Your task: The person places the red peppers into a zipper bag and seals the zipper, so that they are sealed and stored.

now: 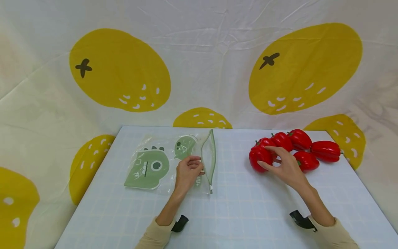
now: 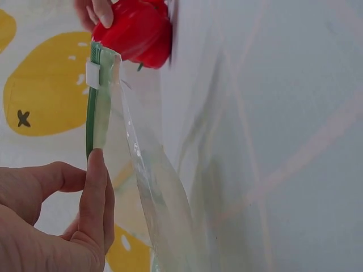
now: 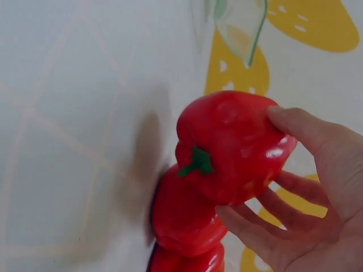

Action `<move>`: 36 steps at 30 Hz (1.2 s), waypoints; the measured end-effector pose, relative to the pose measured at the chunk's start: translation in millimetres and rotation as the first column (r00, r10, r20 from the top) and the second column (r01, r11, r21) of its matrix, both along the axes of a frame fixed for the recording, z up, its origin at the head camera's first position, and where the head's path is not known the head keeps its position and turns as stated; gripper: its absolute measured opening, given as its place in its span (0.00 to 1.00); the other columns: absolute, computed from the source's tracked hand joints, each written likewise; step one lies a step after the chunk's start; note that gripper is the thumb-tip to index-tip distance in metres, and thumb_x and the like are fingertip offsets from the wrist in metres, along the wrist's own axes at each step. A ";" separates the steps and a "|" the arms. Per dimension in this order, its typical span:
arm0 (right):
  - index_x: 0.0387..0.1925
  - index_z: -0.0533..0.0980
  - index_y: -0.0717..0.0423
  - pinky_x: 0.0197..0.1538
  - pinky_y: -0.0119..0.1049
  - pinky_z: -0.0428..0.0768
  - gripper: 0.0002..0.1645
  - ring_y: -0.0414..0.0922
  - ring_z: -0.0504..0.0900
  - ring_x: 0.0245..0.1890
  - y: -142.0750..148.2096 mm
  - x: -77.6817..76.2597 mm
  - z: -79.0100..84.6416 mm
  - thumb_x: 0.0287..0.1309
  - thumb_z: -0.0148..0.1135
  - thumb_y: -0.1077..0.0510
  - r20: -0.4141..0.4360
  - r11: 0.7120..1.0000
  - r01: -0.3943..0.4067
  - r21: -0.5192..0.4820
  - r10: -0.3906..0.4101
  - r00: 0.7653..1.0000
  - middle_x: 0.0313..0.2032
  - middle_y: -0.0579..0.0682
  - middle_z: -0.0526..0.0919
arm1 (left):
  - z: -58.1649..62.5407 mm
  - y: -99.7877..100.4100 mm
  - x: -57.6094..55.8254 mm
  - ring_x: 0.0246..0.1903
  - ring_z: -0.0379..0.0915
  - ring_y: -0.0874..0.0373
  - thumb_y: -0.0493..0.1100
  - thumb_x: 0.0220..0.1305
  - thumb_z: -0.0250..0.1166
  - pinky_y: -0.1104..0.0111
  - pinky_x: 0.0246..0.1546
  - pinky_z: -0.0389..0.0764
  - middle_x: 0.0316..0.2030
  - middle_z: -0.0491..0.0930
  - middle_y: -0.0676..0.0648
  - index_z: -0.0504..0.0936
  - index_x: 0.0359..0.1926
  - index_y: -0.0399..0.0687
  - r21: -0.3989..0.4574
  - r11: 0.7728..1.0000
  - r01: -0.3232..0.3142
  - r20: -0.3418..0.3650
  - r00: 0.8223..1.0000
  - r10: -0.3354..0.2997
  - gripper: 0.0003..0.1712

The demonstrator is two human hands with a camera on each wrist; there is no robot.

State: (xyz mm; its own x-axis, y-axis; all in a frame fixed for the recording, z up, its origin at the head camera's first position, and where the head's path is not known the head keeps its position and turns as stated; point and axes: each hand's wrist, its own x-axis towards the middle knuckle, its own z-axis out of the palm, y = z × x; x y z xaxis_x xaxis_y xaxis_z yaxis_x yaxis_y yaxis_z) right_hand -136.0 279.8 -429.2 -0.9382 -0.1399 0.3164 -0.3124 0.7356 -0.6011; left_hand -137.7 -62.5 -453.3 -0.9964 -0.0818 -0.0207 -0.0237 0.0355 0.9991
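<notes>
A clear zip bag (image 1: 133,178) with green dinosaur prints lies on the table at left centre, its green-edged mouth facing right. My left hand (image 1: 186,174) pinches the upper edge of that mouth between thumb and fingers, and the edge stands raised off the table. A white slider (image 2: 92,75) sits near one end of the green zip in the left wrist view. My right hand (image 1: 287,169) grips a glossy red bell pepper (image 3: 227,141) with thumb and fingers spread round it. In the right wrist view its green stem faces the camera, and it appears raised off the table.
Several more red bell peppers (image 1: 300,139) lie in a cluster at the table's back right, just beyond my right hand. The white table (image 1: 230,214) has a faint grid. Behind it hangs a pale cloth (image 1: 208,69) printed with yellow fruit.
</notes>
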 end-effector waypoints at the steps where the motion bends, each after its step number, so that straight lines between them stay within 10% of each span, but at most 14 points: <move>1: 0.64 0.74 0.61 0.46 0.61 0.85 0.41 0.61 0.78 0.57 -1.7 -0.8 -0.1 0.49 0.82 0.56 -0.003 1.000 0.002 -0.009 -0.002 1.000 0.60 0.63 0.79 | 0.1 0.1 -0.1 0.29 0.84 0.53 0.28 0.60 0.65 0.65 0.30 0.88 0.33 0.83 0.38 0.83 0.46 0.30 0.003 1.000 0.000 0.000 1.000 0.000 0.12; 36: 0.68 0.72 0.52 0.54 0.54 0.84 0.42 0.56 0.78 0.59 -84.6 -33.3 -1.1 0.57 0.75 0.40 0.232 0.935 0.100 -0.340 -0.019 0.972 0.62 0.57 0.78 | -0.7 5.2 1.0 0.30 0.86 0.50 0.29 0.63 0.66 0.63 0.28 0.88 0.33 0.85 0.37 0.83 0.43 0.30 0.009 1.000 0.003 -0.016 1.000 -0.003 0.08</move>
